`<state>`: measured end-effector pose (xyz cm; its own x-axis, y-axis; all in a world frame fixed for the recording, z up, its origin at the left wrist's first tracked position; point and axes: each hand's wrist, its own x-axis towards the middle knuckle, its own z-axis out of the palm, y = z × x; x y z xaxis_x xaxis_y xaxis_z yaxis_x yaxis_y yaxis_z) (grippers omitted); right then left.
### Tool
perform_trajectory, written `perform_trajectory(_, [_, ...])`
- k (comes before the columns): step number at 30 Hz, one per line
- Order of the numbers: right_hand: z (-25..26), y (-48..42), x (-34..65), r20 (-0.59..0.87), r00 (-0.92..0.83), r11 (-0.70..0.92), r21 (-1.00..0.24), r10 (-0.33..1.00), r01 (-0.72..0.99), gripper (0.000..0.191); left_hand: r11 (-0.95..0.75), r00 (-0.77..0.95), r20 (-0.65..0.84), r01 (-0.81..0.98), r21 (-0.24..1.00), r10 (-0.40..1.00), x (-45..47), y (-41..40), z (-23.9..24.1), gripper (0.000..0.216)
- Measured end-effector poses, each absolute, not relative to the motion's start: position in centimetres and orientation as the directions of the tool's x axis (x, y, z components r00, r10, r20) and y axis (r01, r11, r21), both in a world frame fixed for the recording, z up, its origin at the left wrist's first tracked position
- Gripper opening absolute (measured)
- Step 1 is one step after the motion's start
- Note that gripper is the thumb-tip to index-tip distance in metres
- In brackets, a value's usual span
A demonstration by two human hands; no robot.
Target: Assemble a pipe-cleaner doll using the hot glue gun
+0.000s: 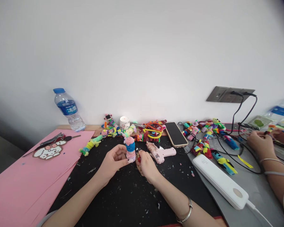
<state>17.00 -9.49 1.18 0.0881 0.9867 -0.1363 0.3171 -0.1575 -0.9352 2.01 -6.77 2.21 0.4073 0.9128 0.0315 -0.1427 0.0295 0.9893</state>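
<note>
My left hand (113, 161) grips a small fuzzy figure (130, 149) made of wound pipe cleaner, with a pink head, a blue middle and a pale pink base, held upright over the black mat (123, 195). My right hand (145, 164) is closed right beside the figure's base and pinches a small red piece (138, 156). A pink glue gun (160, 152) lies on the mat just right of my right hand.
Several bright pipe-cleaner figures lie along the wall. A phone (175, 134), a candle (124, 122), a water bottle (68, 110), pink paper (26, 176) and a white power strip (221, 179) surround the mat. Another person's hands (262, 143) work at the right among black cables.
</note>
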Motion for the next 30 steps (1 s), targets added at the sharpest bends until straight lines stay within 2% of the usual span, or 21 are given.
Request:
perform_trajectory(19, [2.9,-9.9,16.5,-0.174,0.041,-0.178,-0.967,0.984,0.182,0.044,0.049,0.404,0.013,-0.143,0.988,0.915,2.0,-6.8,2.2,0.031])
perform_trajectory(30, [2.5,-9.8,16.6,-0.178,0.043,-0.183,-0.970,0.983,0.161,0.043,0.068,0.461,0.011,-0.155,0.986,0.887,1.9,-6.6,2.0,0.029])
